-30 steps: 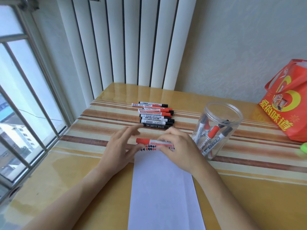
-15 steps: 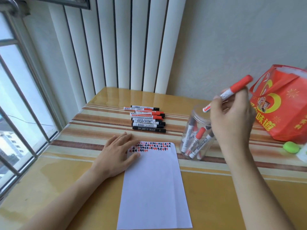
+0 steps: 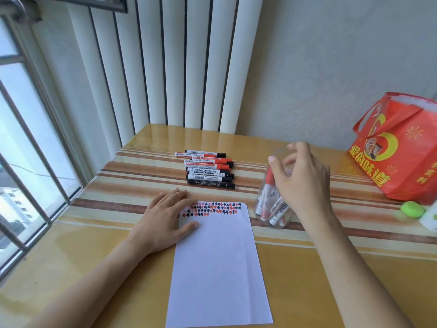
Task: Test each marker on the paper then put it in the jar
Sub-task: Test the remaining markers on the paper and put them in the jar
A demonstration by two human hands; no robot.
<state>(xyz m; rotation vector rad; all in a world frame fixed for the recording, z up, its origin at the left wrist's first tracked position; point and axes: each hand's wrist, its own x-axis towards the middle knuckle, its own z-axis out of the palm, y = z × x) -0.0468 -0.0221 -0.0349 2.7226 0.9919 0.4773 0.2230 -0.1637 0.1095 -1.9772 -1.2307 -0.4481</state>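
Head view: left hand (image 3: 165,220) is laid flat, fingers straight and relaxed, on the top-left corner of the paper (image 3: 218,268), nothing grasped. Rows of small red and black test marks (image 3: 212,208) are seen along the paper's top edge, just beside the left fingertips.

Right hand (image 3: 301,183) is held over the mouth of the clear jar (image 3: 269,209), fingers loosely spread and bent, thumb out to the left. No marker is seen pinched in it; the part of the palm facing the jar is hidden. Jar stands upright on the table (image 3: 71,256), just right of the paper's top corner, partly covered by the right hand. Several markers are seen inside it, leaning, among them a red-capped marker (image 3: 268,185) just below the thumb.

Row of untested markers (image 3: 208,169), red- and black-capped, lies on the striped part of the table beyond the paper, well apart from both hands.

Red shopping bag (image 3: 399,155) stands at the far right against the wall, with a green object (image 3: 412,209) just in front of it. Window (image 3: 28,138) is at left.
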